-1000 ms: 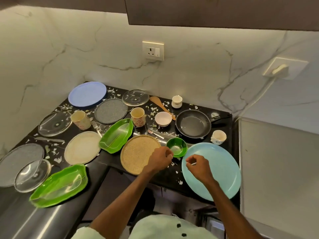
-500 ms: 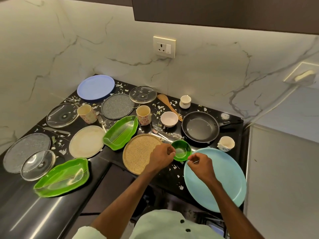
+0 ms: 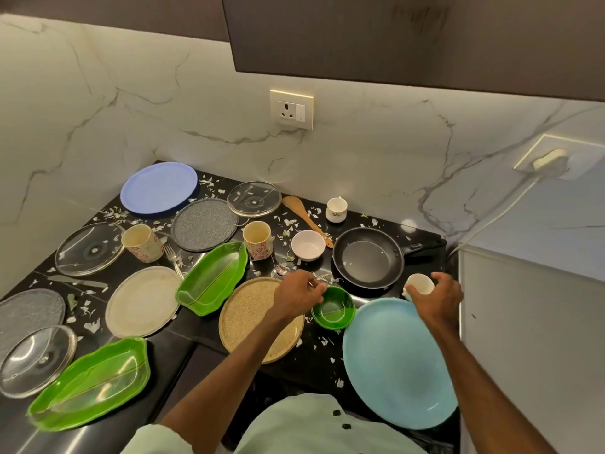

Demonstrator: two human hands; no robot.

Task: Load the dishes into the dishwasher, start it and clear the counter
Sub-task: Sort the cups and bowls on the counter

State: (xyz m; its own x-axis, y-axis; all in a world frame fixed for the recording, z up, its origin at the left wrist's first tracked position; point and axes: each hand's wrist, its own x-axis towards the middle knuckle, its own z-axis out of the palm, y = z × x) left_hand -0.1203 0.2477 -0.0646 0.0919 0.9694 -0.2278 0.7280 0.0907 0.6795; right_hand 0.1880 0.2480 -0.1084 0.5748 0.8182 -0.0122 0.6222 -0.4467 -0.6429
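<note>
Right grip [image 3: 438, 298] grasps the white cup [image 3: 420, 283] just right of the frying pan [image 3: 366, 257], probably to lift it for loading. Left grip [image 3: 299, 294] is curled at the far-left rim of the green bowl [image 3: 334, 311]; whether it holds anything cannot be told. Other dishes are spread across the worktop [image 3: 322, 365]; the dishwasher is not seen.

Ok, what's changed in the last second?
The right hand moved from over the big blue plate rightward to the white cup by the pan and curls round it. The left hand stays at the green bowl; nothing else moved.
</note>
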